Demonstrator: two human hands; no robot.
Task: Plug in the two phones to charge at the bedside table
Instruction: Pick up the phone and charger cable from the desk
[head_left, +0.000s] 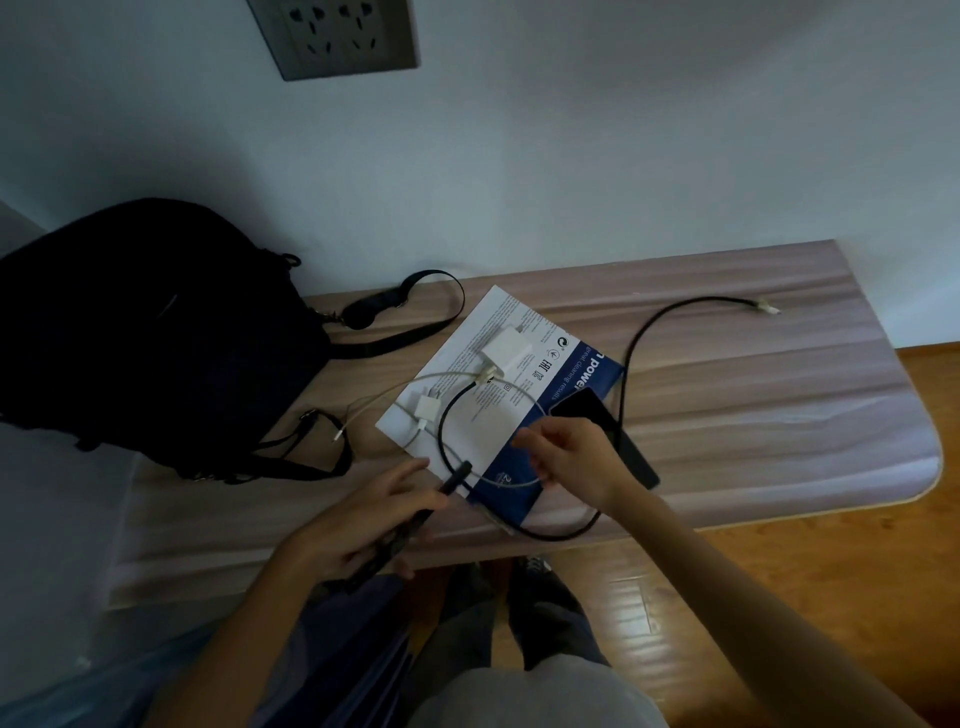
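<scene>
Left hand (358, 525) is gripping a phone (400, 530) at the worktop (727, 415) edge, black cable (447, 426) plugged in; right hand (566, 457) is pinching the white cable (524, 400); second phone (592, 410) beside it needs plugging next.

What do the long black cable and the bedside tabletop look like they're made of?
The long black cable looks braided fabric over wire: matte, faintly textured, with a pale, probably plastic connector at its far end. The pale bedside tabletop looks like wood-grain laminate: streaked printed grain, slight sheen, rounded corner with a lighter edge band. Real veneer can't be ruled out.
</scene>
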